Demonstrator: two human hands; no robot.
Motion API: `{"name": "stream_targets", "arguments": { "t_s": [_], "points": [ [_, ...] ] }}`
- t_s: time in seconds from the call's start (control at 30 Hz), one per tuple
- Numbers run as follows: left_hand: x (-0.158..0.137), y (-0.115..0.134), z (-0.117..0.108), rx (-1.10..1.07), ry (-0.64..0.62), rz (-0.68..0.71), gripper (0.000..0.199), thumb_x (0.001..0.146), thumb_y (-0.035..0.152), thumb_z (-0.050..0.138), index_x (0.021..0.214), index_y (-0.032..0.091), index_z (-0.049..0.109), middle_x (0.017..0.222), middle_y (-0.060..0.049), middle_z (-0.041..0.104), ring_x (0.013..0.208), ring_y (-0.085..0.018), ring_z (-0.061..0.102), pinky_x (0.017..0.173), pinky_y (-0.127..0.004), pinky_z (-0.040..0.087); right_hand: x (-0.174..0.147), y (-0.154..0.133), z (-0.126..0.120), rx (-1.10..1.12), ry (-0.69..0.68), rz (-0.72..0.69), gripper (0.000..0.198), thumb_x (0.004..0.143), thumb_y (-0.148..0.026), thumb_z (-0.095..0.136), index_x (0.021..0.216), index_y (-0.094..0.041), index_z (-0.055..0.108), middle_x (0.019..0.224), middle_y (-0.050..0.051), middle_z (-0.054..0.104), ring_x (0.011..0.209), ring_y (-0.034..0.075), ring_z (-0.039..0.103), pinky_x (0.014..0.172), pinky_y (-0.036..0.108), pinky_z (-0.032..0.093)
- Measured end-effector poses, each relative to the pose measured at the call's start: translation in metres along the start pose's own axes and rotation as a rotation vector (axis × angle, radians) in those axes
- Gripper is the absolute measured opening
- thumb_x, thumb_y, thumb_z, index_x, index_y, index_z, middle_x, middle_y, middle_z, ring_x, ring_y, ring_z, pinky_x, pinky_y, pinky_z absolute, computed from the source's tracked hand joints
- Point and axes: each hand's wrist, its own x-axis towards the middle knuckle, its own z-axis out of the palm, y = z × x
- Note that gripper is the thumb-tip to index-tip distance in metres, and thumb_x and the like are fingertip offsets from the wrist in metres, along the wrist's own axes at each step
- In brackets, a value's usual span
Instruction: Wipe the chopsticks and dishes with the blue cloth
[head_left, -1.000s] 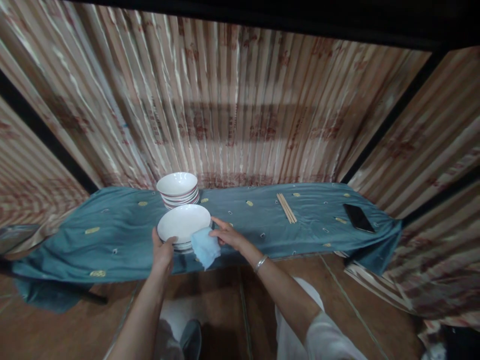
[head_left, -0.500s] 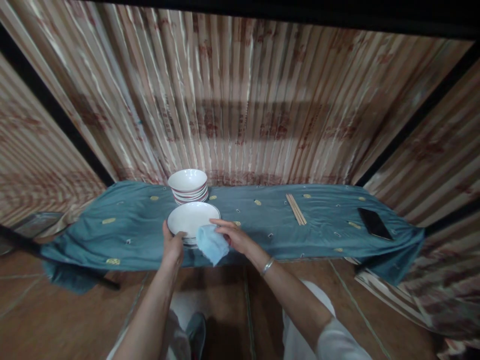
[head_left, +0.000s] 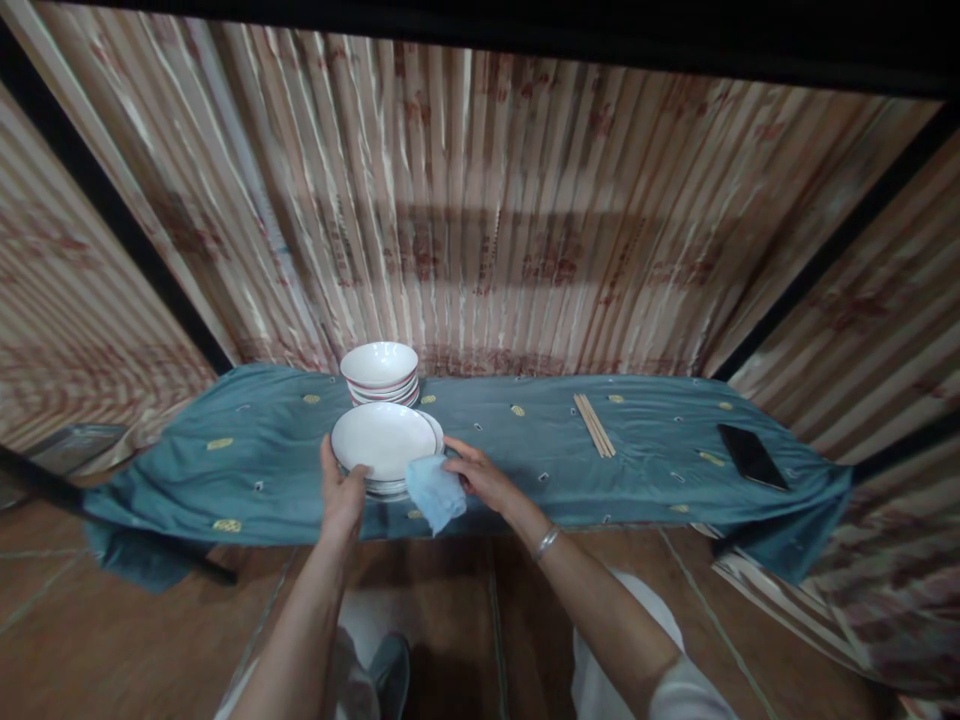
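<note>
Your left hand [head_left: 343, 492] gripped the white plate [head_left: 386, 440] at its near-left edge, the thumb lying over the rim and the fingers around the side. That plate lay directly ahead and to the right of the left hand, on top of the lower plates [head_left: 386, 489], and it sat off-centre, so that a rim beneath it showed on the side toward your right hand [head_left: 476, 472]. Whether the left hand bore any of the plate's weight, you could not tell from this view.

Your right hand was closed on a light blue cloth [head_left: 436, 490], pinching it between thumb and fingers. The cloth hung just left of that hand, its upper part against the near-right edge of the white plate and its lower corner drooping toward you. The index finger pointed at the plates' right side; contact there was unclear. A silver bracelet [head_left: 546, 543] circled your right wrist.

Beyond your left hand, just behind the plates, stood a stack of white bowls [head_left: 380, 372] with reddish bands. To the right of your right hand, and farther from you, the chopsticks [head_left: 594, 426] lay side by side on the bench [head_left: 652, 430], over its teal cover [head_left: 285, 440]. Well off to that hand's right lay a black phone [head_left: 752, 457].
</note>
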Motion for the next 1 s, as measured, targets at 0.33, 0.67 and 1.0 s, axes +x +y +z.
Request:
{"name": "stream_targets", "arguments": {
  "t_s": [0.33, 0.67, 1.0],
  "points": [
    [0.001, 0.001, -0.002, 0.002, -0.005, 0.149, 0.088, 0.064, 0.012, 0.056, 0.145, 0.017, 0.024, 0.149, -0.012, 0.035, 0.134, -0.024, 0.036, 0.112, -0.037, 0.023, 0.001, 0.011, -0.001, 0.036, 0.025, 0.026, 0.065, 0.07, -0.022, 0.061, 0.133, -0.017, 0.047, 0.045, -0.011, 0.041, 0.04, 0.007, 0.033, 0.041, 0.02, 0.022],
    [-0.002, 0.024, 0.0, -0.165, 0.108, 0.127, 0.089, 0.057, 0.003, 0.054, 0.142, 0.019, 0.033, 0.145, -0.01, 0.042, 0.13, -0.022, 0.041, 0.111, -0.036, 0.026, -0.008, 0.01, -0.005, 0.071, 0.061, 0.054, 0.06, 0.069, -0.024, 0.064, 0.128, -0.018, 0.052, 0.046, -0.01, 0.044, 0.041, 0.007, 0.035, 0.043, 0.02, 0.023],
    [-0.016, 0.062, -0.005, -0.434, 0.12, -0.273, 0.082, 0.052, -0.008, 0.051, 0.125, 0.03, 0.053, 0.124, 0.0, 0.061, 0.11, -0.018, 0.058, 0.094, -0.031, 0.048, -0.021, -0.003, -0.015, 0.29, 0.074, 0.106, 0.044, 0.066, -0.02, 0.064, 0.11, -0.018, 0.063, 0.062, -0.006, 0.059, 0.05, 0.007, 0.048, 0.049, 0.02, 0.037]
  ]
}}
